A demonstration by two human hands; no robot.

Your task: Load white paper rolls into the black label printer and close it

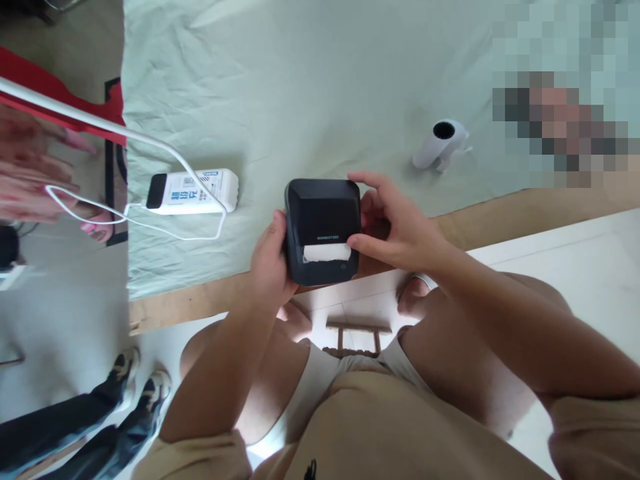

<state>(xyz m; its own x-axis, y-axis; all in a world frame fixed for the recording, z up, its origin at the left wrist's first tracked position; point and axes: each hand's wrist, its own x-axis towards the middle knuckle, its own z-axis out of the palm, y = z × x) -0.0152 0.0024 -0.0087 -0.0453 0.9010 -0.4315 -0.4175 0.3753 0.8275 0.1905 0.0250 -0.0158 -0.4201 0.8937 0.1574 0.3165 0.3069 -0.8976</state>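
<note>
A small black label printer [324, 208] is held over the table's near edge, its front toward me. From its slot pokes a short strip of white paper [327, 252]. My left hand [271, 260] is closed around the printer's left side, thumb along the edge. At the right side, my right hand [393, 223] grips it with the thumb by the end of the paper slot and the index finger at the far corner. The other right fingers are partly hidden behind the printer.
A white power bank [194, 191] with a white cable [145, 137] lies left on the green cloth [310, 80]. A white roll [440, 143] lies right. A wooden table edge [180, 308] runs nearby. Another person's legs [100, 413] show lower left; a pixelated patch covers the upper right.
</note>
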